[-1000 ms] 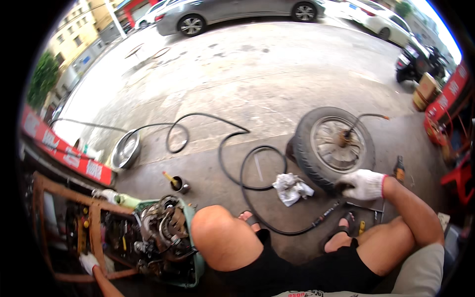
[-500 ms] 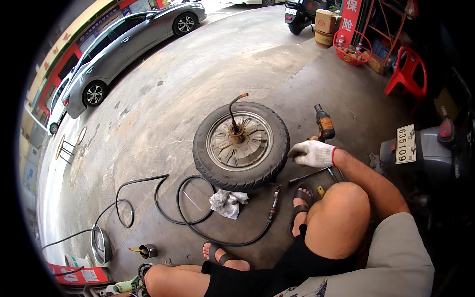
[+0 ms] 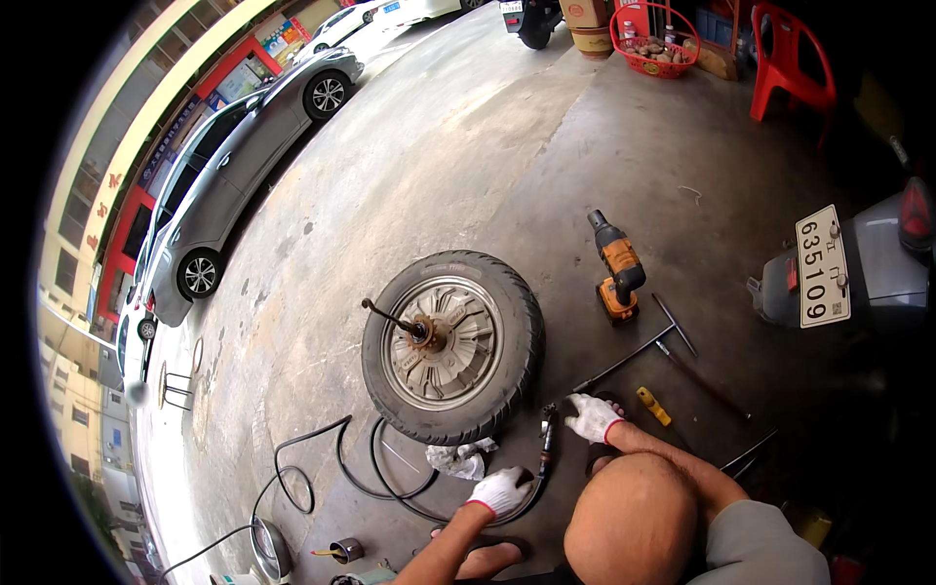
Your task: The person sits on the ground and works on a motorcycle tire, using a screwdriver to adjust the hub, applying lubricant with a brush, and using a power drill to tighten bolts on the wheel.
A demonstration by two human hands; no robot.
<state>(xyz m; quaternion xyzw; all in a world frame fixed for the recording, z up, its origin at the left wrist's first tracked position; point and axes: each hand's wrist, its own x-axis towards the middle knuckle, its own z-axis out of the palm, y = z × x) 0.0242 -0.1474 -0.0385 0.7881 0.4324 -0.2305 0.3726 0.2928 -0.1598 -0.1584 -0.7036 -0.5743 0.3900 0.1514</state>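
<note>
My left hand (image 3: 501, 491), in a white knit glove, hovers by the hose below the wheel, its fingers loosely apart. Gloved likewise, my right hand (image 3: 593, 419) is open beside my right knee, fingers toward the hose's metal fitting (image 3: 547, 435). It is also near the end of a T-handle wrench (image 3: 629, 358); contact is unclear. A scooter wheel (image 3: 531, 336) with a black tyre and silver hub lies flat in front, a bent cable rising from its rusty centre. A crumpled white rag (image 3: 460, 459) sits against the tyre, and the black hose (image 3: 343, 466) loops leftward.
An orange and black impact wrench (image 3: 618, 265) stands right of the wheel. Nearby lie a yellow-handled tool (image 3: 653, 406) and a thin rod (image 3: 707, 385). A scooter rear (image 3: 863, 276), red chair (image 3: 792, 63), red basket (image 3: 655, 66), small cup (image 3: 346, 551) and grey car (image 3: 244, 161) surround the area.
My right hand has moved from the impact wrench by the tyre back toward my knee. My left hand has come into view. The camera's view has turned, and the cable on the hub now leans left.
</note>
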